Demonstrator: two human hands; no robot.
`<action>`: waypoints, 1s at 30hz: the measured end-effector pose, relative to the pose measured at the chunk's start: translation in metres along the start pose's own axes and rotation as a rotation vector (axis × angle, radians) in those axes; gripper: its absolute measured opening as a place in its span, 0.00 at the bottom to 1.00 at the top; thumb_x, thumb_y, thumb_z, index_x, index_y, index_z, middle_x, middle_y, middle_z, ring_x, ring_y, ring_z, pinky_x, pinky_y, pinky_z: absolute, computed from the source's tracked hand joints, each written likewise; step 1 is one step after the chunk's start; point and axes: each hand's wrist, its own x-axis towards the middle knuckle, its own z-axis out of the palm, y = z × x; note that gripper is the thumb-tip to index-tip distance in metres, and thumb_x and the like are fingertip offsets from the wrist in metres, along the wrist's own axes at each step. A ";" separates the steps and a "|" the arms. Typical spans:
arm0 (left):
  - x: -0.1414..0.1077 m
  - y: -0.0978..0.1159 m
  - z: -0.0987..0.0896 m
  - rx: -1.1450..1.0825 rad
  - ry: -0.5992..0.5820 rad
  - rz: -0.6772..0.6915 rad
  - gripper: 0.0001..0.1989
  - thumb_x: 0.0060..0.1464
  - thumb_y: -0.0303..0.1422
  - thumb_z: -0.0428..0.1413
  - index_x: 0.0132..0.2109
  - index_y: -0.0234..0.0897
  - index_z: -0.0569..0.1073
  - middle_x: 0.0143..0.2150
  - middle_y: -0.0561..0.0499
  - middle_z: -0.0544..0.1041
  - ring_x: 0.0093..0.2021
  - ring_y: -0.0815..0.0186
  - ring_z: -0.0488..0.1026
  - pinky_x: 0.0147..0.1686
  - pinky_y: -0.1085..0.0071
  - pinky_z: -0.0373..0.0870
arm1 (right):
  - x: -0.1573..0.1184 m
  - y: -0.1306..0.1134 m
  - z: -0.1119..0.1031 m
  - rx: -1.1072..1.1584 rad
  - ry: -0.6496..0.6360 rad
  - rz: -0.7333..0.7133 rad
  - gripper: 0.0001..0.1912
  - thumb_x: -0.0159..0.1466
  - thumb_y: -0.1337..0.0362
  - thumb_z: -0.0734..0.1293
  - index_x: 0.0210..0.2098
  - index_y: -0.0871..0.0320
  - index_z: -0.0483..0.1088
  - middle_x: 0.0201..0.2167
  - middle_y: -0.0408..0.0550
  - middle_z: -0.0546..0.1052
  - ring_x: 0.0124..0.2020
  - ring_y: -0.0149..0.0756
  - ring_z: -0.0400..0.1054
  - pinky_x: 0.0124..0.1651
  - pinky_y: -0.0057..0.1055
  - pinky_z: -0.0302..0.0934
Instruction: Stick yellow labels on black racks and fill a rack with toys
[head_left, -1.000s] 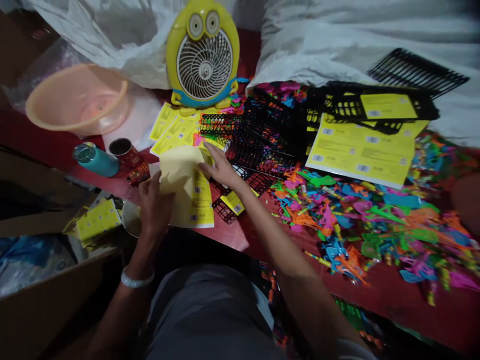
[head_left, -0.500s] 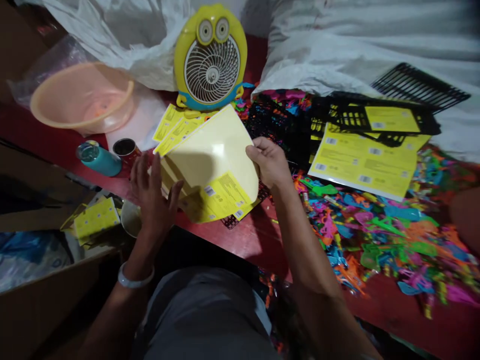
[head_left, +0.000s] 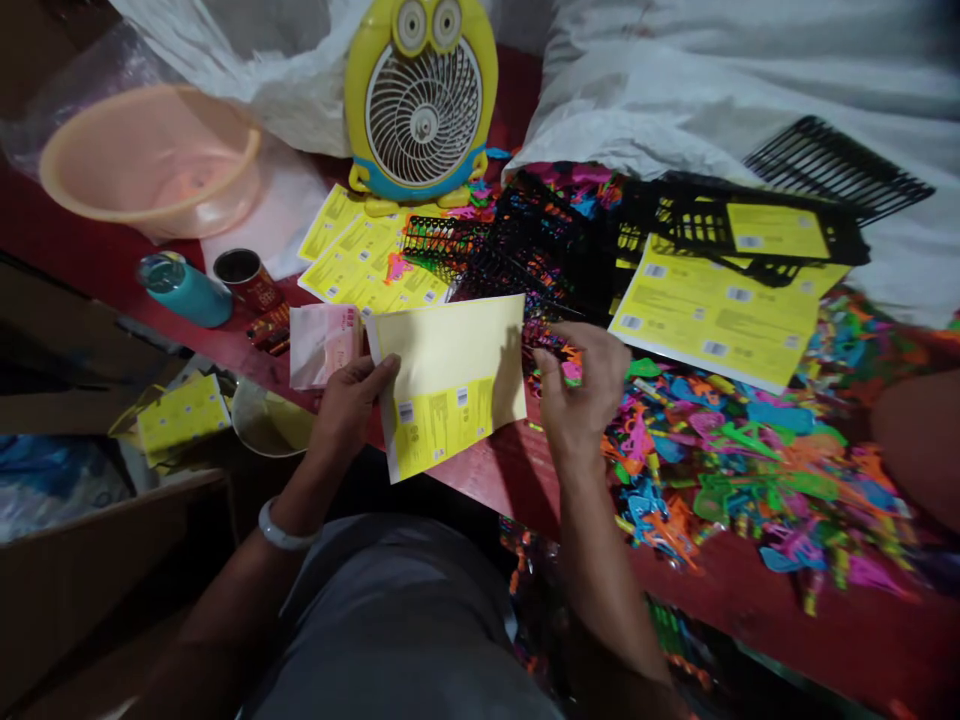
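Left hand (head_left: 346,400) pinches the yellow printed label sheet (head_left: 442,425) by its left edge above the red table (head_left: 517,470), apparently steadying it; right hand (head_left: 581,385), fingers curled, beside its opposite edge.

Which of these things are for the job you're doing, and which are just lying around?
Seem part of the job:
- half-bare label sheet in the left hand
- other yellow sheets
- black grids, one bearing a yellow label
- colourful plastic bits

Probably just lying around:
- yellow fan
- peach basin
- turquoise bottle
- dark red cup
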 end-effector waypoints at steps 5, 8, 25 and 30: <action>-0.002 -0.009 0.009 0.163 -0.017 0.068 0.25 0.41 0.53 0.71 0.29 0.35 0.78 0.25 0.54 0.76 0.26 0.71 0.66 0.27 0.75 0.64 | -0.033 -0.057 0.027 0.173 -0.401 -0.297 0.10 0.72 0.61 0.67 0.51 0.48 0.76 0.45 0.48 0.80 0.50 0.44 0.71 0.56 0.46 0.63; -0.002 -0.012 0.011 0.210 0.023 0.125 0.26 0.41 0.54 0.70 0.28 0.34 0.75 0.24 0.55 0.73 0.25 0.72 0.64 0.25 0.75 0.60 | -0.045 -0.060 0.047 0.148 -0.385 -0.399 0.11 0.71 0.64 0.68 0.52 0.50 0.75 0.45 0.49 0.80 0.50 0.43 0.70 0.53 0.44 0.62; 0.005 -0.018 0.006 0.256 0.053 0.027 0.20 0.51 0.45 0.66 0.27 0.37 0.66 0.21 0.59 0.63 0.22 0.74 0.56 0.22 0.75 0.52 | -0.053 -0.054 0.056 0.071 -0.273 -0.614 0.10 0.72 0.70 0.66 0.51 0.54 0.73 0.39 0.48 0.80 0.45 0.39 0.70 0.50 0.42 0.62; 0.004 -0.018 0.009 0.250 0.057 0.019 0.19 0.52 0.44 0.65 0.28 0.37 0.67 0.23 0.58 0.65 0.23 0.73 0.58 0.23 0.75 0.54 | -0.056 -0.046 0.054 0.132 -0.240 -0.655 0.10 0.72 0.71 0.65 0.47 0.51 0.74 0.39 0.45 0.79 0.44 0.38 0.70 0.52 0.42 0.63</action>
